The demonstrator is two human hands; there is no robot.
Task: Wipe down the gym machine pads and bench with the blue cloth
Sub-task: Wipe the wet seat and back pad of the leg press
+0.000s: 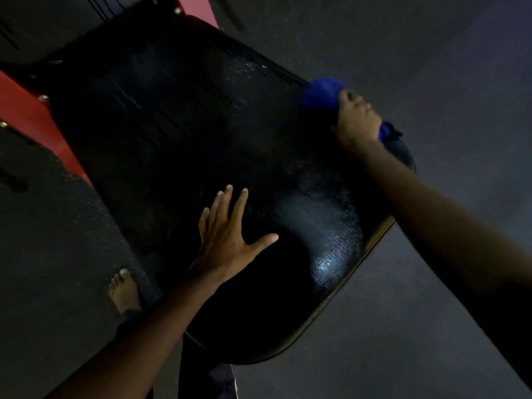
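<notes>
The cloth [321, 92] is bunched at the pad's [172, 125] right edge, upper right of the frame, gripped by the right hand [357, 122]. This near the rim, a stroke could slip off. The left hand [227, 240] lies flat with fingers spread at lower centre, and may smear the sheen beside it.

The bench pad [178, 133] is black vinyl-like upholstery, finely grained, with a wet-looking sheen near the right. The cloth [321, 93] is soft blue fabric, matt. The frame [26, 110] at far left looks red painted metal. The floor [431, 67] looks matt, rough dark rubber.
</notes>
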